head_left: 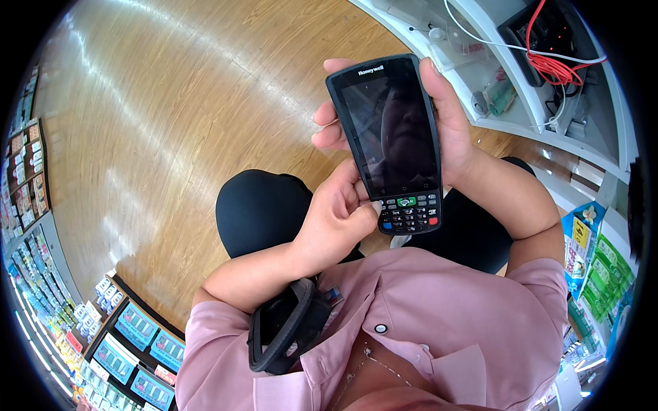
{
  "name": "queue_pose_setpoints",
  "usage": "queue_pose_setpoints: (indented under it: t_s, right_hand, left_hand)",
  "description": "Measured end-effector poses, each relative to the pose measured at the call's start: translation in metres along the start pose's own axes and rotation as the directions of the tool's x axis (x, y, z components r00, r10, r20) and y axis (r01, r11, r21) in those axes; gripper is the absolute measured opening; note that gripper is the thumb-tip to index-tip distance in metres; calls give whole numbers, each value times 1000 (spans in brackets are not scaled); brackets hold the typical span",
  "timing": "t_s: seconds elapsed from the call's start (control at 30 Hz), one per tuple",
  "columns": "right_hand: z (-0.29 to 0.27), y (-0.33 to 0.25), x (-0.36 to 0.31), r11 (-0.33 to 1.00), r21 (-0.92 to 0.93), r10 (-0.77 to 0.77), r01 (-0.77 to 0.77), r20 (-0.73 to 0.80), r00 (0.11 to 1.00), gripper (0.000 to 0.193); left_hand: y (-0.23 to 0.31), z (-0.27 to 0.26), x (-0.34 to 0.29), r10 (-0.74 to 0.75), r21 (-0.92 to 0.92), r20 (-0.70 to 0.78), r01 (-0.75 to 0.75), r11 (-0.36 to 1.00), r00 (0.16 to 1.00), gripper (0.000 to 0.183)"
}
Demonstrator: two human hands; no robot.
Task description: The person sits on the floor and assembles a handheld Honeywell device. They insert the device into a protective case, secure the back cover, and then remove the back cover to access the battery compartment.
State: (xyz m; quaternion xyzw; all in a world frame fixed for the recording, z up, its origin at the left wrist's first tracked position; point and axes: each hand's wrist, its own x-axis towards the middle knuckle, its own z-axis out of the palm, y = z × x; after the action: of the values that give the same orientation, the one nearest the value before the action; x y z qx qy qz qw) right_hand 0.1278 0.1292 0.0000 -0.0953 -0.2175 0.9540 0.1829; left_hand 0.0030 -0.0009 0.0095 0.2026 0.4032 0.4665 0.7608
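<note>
A black handheld mobile computer [394, 137] with a keypad is held upright in front of me, its dark screen showing a reflection. My right hand [449, 113] wraps it from behind, thumb along the right edge and fingertips showing past the left edge. At the lower left corner, my left hand [336, 216] grips the device, thumb tip at the left side of the keypad and the other fingers partly hidden behind it. Coloured keys sit below the screen: green in the middle, blue and red at the bottom corners.
A white shelf unit [473, 41] with red cables [552, 65] stands at far right. Green packages [606, 274] hang at right. Stocked shelves [34, 274] line the left, above wood-look flooring [157, 103]. A black padded loop [288, 329] lies by my left arm.
</note>
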Motion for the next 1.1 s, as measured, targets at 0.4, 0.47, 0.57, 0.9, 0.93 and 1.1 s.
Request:
queue_pose_setpoints:
  t_s: [0.4,0.47,0.57,0.9,0.93,1.1]
  right_hand:
    - [0,0,0,1000,3,2,-2,-25,1000,86]
    - [0,0,1,1000,-3,-1,1,-27,1000,86]
    - [1,0,0,1000,1,-3,3,-33,999,85]
    - [1,0,1,997,79,26,-20,-75,997,84]
    - [0,0,1,997,77,28,-22,-80,996,84]
    - [2,4,2,995,89,46,-39,-76,996,86]
  left_hand:
    - [-2,-2,1,26,-39,31,-25,999,999,46]
    - [-2,-3,1,-4,-10,13,5,1000,1000,48]
    - [-3,-1,0,26,-94,58,-20,995,998,49]
    - [-2,-3,1,29,-147,64,-19,989,998,45]
    - [-2,-2,0,39,-104,53,-33,994,998,45]
    - [-5,-1,3,77,-48,6,-76,996,997,52]
